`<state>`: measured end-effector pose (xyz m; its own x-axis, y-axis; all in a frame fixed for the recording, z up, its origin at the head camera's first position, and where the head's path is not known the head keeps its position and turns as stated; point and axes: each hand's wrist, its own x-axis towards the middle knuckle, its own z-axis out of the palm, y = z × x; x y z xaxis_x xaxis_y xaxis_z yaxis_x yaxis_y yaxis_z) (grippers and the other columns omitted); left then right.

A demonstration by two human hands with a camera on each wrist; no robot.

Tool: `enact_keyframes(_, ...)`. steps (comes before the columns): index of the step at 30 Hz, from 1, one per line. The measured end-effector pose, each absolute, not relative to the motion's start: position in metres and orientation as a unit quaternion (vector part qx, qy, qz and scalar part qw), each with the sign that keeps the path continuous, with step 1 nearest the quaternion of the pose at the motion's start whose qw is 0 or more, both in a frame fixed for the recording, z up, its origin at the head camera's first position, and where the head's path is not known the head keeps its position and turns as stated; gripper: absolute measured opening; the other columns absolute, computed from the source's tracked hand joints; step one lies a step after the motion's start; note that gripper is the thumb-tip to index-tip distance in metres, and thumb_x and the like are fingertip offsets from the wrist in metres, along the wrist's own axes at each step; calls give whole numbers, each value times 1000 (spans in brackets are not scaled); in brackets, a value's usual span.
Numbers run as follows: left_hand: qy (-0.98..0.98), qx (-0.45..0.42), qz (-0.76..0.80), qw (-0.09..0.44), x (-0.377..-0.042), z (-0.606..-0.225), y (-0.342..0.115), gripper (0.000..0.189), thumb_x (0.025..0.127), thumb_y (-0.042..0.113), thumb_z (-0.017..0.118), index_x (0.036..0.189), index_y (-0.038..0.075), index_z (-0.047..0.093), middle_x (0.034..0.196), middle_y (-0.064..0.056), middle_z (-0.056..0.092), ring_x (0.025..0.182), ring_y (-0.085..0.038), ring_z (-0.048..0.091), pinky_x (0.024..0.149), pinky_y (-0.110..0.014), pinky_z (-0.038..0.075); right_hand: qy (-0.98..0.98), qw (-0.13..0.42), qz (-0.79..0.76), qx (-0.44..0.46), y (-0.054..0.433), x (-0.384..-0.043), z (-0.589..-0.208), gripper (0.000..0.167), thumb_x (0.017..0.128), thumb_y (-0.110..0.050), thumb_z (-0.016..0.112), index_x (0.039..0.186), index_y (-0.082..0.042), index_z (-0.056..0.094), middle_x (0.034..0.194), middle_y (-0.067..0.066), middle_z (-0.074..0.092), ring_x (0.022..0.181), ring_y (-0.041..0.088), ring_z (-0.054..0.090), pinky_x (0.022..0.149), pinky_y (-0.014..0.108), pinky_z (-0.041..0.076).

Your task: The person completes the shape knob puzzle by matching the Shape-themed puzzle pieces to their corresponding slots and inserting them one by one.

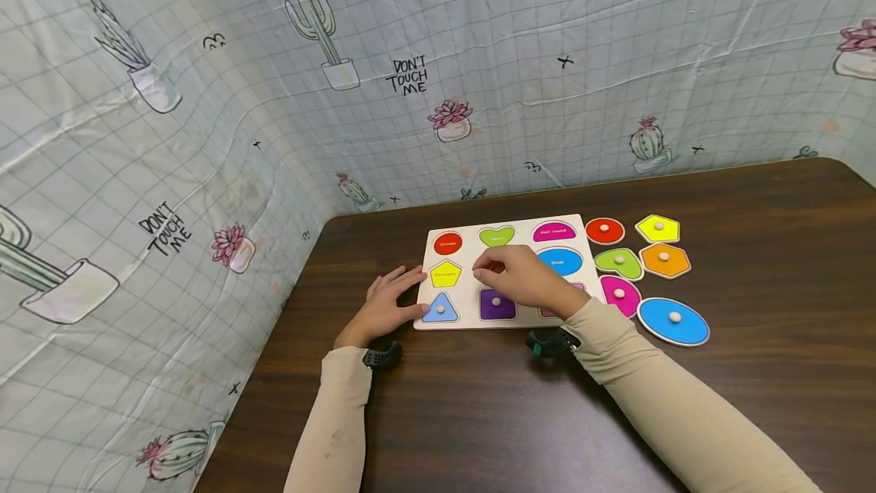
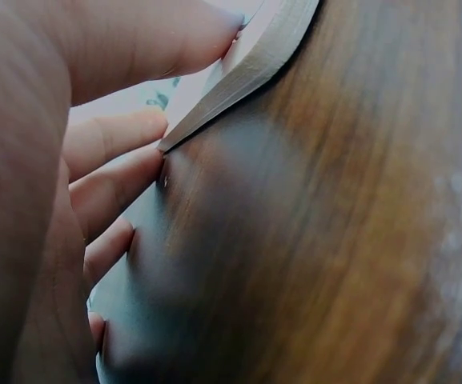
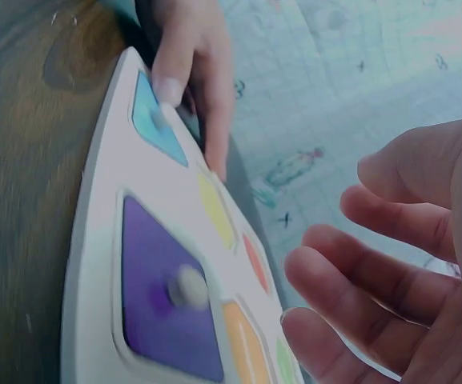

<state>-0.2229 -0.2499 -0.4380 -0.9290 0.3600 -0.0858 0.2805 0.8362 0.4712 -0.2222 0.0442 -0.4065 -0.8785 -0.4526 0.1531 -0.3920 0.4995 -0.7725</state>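
Observation:
A white shape-puzzle board (image 1: 468, 313) lies on the table. My left hand (image 1: 385, 307) rests at its left end, thumb on the near corner by the knobbed blue triangle (image 1: 438, 312) and fingers along the edge. Over the middle of the board hovers my right hand (image 1: 516, 274); in the right wrist view its fingers (image 3: 323, 276) are loosely bent with nothing between them. The purple square (image 3: 162, 316), with a round knob, sits in its slot just below that hand. Printed slots show circle, heart, half round, pentagon and oval. My right wrist partly hides a pink shape (image 1: 547, 313).
Right of the board lie loose knobbed pieces: a red circle (image 1: 595, 234), yellow pentagon (image 1: 646, 229), green heart (image 1: 605, 261), orange hexagon (image 1: 674, 265), magenta half round (image 1: 626, 306) and blue oval (image 1: 691, 329). A printed cloth (image 1: 520, 112) hangs behind the brown table (image 1: 465, 417).

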Motion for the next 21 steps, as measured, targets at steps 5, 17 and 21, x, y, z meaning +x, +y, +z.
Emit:
enact_keyframes(5, 954, 169, 233, 82, -222, -438, -250, 67, 91, 41, 67, 151, 19, 48, 159, 3, 37, 151, -26, 18, 119, -57, 0, 860, 11, -449, -242, 62, -222, -406, 19, 95, -20, 68, 106, -7, 75, 93, -3, 71, 91, 20, 62, 85, 40, 53)
enact_keyframes(17, 954, 177, 229, 78, -221, -439, -251, 67, 92, 41, 65, 152, 17, 47, 160, 1, 36, 151, -27, 18, 119, -58, 0, 864, -22, -441, -241, 101, -215, -409, 15, 95, -18, 69, 103, -7, 76, 91, -2, 71, 88, 18, 63, 82, 39, 53)
enact_keyframes(21, 955, 174, 227, 82, -221, -438, -249, 68, 91, 41, 65, 152, 17, 46, 160, 1, 36, 151, -27, 18, 119, -58, -1, 873, -27, -432, -224, 120, -209, -406, 16, 94, -19, 70, 105, -8, 76, 92, -3, 71, 90, 19, 64, 83, 40, 53)
